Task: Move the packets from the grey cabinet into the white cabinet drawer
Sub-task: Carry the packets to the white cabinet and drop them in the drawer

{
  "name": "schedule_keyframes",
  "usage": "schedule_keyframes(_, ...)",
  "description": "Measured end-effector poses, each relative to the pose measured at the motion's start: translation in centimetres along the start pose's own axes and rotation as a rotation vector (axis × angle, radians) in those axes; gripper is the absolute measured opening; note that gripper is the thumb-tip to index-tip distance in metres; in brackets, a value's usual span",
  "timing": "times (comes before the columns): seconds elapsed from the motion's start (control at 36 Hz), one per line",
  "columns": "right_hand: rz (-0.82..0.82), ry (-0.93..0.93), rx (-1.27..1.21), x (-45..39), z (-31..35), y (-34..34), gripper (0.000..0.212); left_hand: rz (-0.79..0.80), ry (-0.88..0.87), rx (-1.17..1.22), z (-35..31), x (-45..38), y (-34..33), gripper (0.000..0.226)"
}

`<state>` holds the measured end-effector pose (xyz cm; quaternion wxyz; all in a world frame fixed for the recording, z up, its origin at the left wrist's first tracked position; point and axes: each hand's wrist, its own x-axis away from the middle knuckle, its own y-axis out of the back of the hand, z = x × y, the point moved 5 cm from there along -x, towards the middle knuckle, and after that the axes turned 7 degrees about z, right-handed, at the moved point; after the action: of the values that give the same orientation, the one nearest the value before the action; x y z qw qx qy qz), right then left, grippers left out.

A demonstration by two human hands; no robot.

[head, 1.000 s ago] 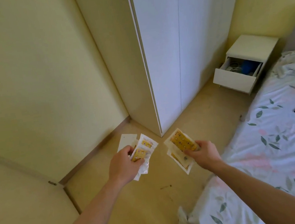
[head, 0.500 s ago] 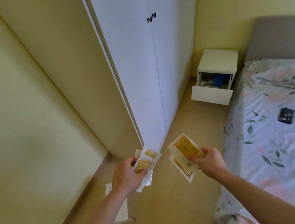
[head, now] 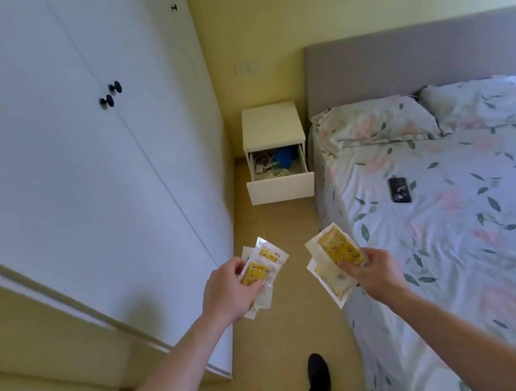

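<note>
My left hand grips a fan of clear packets with yellow contents. My right hand grips another bunch of the same packets. Both hands are held out at waist height over the floor. Straight ahead, between the wardrobe and the bed, stands the small white cabinet. Its drawer is pulled open and holds cables and a blue object. The grey cabinet is not in view.
A tall white wardrobe with black knobs fills the left. The bed with floral sheets and a grey headboard lies on the right, a black phone on it. A narrow strip of floor leads to the drawer. My foot shows below.
The view has swung right and moved forward: the white cabinet and its open drawer now lie straight ahead and closer. Both hands keep hold of their packets.
</note>
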<state>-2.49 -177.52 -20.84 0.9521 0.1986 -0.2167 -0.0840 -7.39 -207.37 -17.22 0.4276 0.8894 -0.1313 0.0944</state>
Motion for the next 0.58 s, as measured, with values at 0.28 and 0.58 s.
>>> schedule_keyframes(0.28,0.024,-0.026,0.031,-17.5,7.0,1.3,0.011,-0.015,0.028,0.035,-2.3,-17.2,3.9,0.026)
schedule_keyframes(0.58,-0.02,-0.008,0.009,-32.7,15.5,-0.4,0.007,0.037,0.042,0.075,-1.9,-35.8,7.0,0.031)
